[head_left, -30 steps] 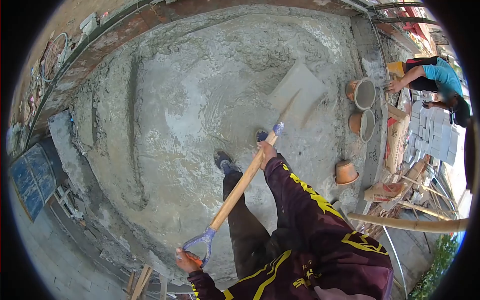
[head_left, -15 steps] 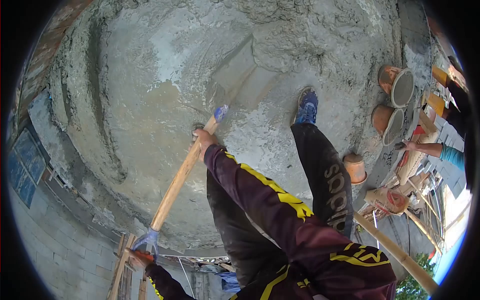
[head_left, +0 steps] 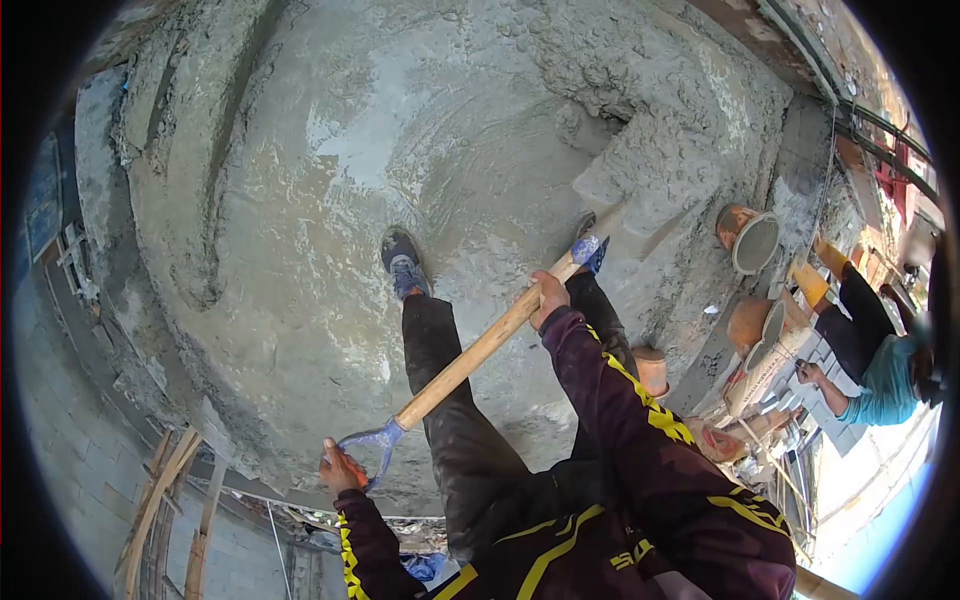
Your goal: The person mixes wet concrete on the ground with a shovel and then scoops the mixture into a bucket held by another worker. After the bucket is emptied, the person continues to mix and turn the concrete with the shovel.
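Observation:
A wooden-shafted shovel (head_left: pixel 480 350) runs from lower left to upper right over a wide patch of wet grey cement (head_left: pixel 400 130). My left hand (head_left: pixel 340 468) grips its blue D-handle near my body. My right hand (head_left: pixel 548 295) is wrapped around the shaft close to the blue socket. The cement-caked blade (head_left: pixel 625 185) is dug into a thicker heap at the upper right. My dark trousers and blue shoe (head_left: pixel 403 262) stand in the mix.
Orange buckets with cement (head_left: pixel 748 238) stand along the right edge, one more (head_left: pixel 652 370) by my leg. A person in a teal top (head_left: pixel 880 375) bends there beside cement bags and stacked grey blocks. Wooden planks (head_left: pixel 165 500) and a block wall lie lower left.
The view has swung and my feet have shifted. The shovel has moved from the middle of the mix to the right, its blade now in the thicker heap near the buckets.

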`<state>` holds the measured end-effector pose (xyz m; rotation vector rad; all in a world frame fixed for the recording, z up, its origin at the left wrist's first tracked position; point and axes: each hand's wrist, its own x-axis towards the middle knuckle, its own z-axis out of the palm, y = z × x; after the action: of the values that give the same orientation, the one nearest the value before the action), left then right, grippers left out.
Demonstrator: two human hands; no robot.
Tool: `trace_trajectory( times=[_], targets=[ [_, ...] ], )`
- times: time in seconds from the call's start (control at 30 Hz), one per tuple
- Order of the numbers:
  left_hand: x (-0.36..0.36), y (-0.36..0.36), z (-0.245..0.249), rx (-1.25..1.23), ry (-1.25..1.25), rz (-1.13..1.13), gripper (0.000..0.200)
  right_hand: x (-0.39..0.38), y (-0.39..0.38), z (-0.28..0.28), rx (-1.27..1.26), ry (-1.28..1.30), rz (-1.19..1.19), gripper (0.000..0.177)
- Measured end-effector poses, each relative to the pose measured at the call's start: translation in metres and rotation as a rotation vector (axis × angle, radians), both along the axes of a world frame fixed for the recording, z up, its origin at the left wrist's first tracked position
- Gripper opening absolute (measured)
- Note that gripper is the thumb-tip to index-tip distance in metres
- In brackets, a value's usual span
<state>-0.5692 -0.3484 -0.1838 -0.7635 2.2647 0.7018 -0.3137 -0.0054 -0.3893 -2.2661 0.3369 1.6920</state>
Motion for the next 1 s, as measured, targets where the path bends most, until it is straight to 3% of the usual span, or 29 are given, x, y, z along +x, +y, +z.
trace_trajectory(
  times=[0.13, 0.27, 0.4, 0.53, 0.6, 0.67, 0.73, 0.8, 0.83, 0.87, 0.9, 0.97, 1.0],
  targets=[
    [-0.027, 0.051, -0.038, 0.024, -0.402, -0.058, 0.048, 0.033, 0.044, 0.019, 0.215, -0.218, 0.069, 0.032],
    [-0.044, 0.053, -0.099, -0.010, -0.791, -0.203, 0.048, 0.044, 0.088, 0.040, 0.204, -0.520, 0.221, 0.039],
    [-0.061, 0.058, -0.098, 0.054, -0.823, -0.180, 0.049, 0.039, 0.077, 0.073, 0.251, -0.534, 0.187, 0.042],
    [-0.065, 0.059, -0.025, 0.129, -0.560, -0.165, 0.042, 0.027, 0.051, 0.100, 0.331, -0.398, 0.041, 0.031],
    [-0.056, 0.055, 0.023, 0.116, -0.445, -0.114, 0.039, 0.038, 0.028, 0.090, 0.363, -0.195, -0.045, 0.032],
    [-0.049, 0.048, 0.061, 0.070, -0.425, -0.098, 0.036, 0.009, 0.030, 0.135, 0.326, -0.214, -0.093, 0.031],
    [-0.046, 0.032, 0.082, 0.009, -0.626, 0.029, 0.032, 0.014, 0.027, 0.160, 0.403, -0.179, -0.046, 0.034],
    [-0.030, -0.028, 0.076, 0.055, -0.821, -0.066, 0.039, 0.027, 0.041, 0.165, 0.491, -0.216, 0.028, 0.037],
    [-0.012, -0.027, 0.087, 0.097, -0.765, 0.032, 0.042, 0.038, 0.051, 0.164, 0.532, -0.276, 0.080, 0.038],
    [0.019, -0.017, 0.102, 0.132, -0.711, 0.129, 0.045, 0.050, 0.059, 0.166, 0.564, -0.342, 0.132, 0.039],
    [0.051, 0.032, 0.127, 0.206, -0.524, 0.300, 0.047, 0.058, 0.080, 0.171, 0.569, -0.301, 0.149, 0.047],
    [0.104, 0.131, 0.167, 0.417, -0.399, 0.487, 0.062, 0.074, 0.120, 0.145, 0.600, -0.393, 0.248, 0.050],
    [0.124, 0.155, 0.163, 0.447, -0.351, 0.468, 0.059, 0.083, 0.140, 0.127, 0.607, -0.444, 0.294, 0.052]
  ],
)
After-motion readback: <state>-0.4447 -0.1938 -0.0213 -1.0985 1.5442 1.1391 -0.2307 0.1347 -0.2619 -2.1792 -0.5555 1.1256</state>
